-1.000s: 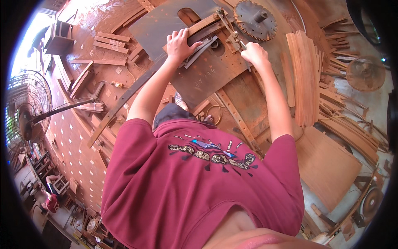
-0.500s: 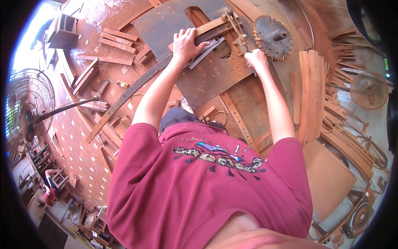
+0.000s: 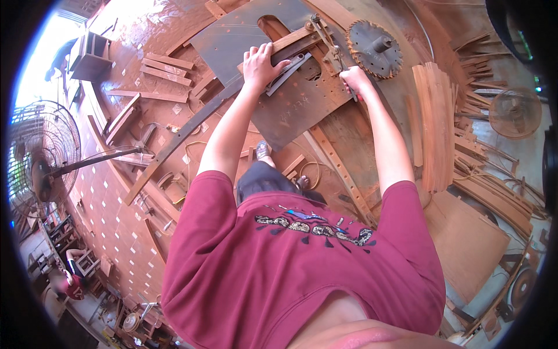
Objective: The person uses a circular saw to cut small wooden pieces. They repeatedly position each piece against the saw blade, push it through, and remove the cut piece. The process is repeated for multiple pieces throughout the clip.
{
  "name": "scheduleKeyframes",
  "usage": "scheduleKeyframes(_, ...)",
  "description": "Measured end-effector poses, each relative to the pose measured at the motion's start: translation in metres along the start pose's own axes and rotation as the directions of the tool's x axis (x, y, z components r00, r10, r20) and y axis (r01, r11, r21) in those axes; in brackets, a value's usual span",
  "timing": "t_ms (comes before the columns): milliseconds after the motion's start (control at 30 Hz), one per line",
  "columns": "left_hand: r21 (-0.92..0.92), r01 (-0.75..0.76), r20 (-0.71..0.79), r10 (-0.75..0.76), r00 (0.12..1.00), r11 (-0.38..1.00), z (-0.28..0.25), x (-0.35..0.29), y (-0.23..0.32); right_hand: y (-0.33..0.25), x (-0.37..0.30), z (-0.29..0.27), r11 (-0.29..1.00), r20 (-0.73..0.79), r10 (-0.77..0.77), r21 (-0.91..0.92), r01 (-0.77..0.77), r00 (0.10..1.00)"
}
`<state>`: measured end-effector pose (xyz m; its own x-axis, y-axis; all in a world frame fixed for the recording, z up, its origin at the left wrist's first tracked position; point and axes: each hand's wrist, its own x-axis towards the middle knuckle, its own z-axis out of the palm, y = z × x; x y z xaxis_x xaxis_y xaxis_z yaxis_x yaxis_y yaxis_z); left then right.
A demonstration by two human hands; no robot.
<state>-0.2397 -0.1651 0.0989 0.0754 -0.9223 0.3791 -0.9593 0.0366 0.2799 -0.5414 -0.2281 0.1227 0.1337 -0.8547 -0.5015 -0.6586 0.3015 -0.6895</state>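
My left hand (image 3: 260,67) lies over a wooden bar (image 3: 292,39) on a dark metal machine table (image 3: 317,107), fingers stretched across it and thumb spread. Beside that thumb rest grey metal wrenches (image 3: 297,63). My right hand (image 3: 357,82) is closed round the handle of a slim metal tool, whose kind I cannot make out; its end (image 3: 354,96) shows below my fist. Just above it is a rusty metal clamp assembly (image 3: 333,57) near the bar's right end. A toothed circular saw blade (image 3: 363,57) stands just right of this.
A long dark bar (image 3: 174,142) juts left from the table. Wood strips (image 3: 165,70) lie on the tiled floor, with stacked boards (image 3: 433,128) at right. A standing fan (image 3: 43,168) is at far left. Another person (image 3: 72,285) sits at lower left.
My view has shifted slightly, and my legs and feet now show below the table. My right fist has turned a little on the tool. My left hand stays on the bar.
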Motion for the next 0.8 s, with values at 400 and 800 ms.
scheduleKeyframes(400, -0.021, -0.025, -0.095, 0.022, 0.995, 0.999, 0.006, -0.054, 0.05, 0.053, -0.049, -0.018, 0.995, -0.011, -0.021, 0.092, 0.022, 1.0)
scheduleKeyframes(800, -0.044, -0.017, -0.002, 0.017, 1.0, 0.999, -0.003, -0.154, 0.162, 0.172, -0.14, -0.058, 0.994, 0.011, -0.046, 0.099, 0.044, 0.999)
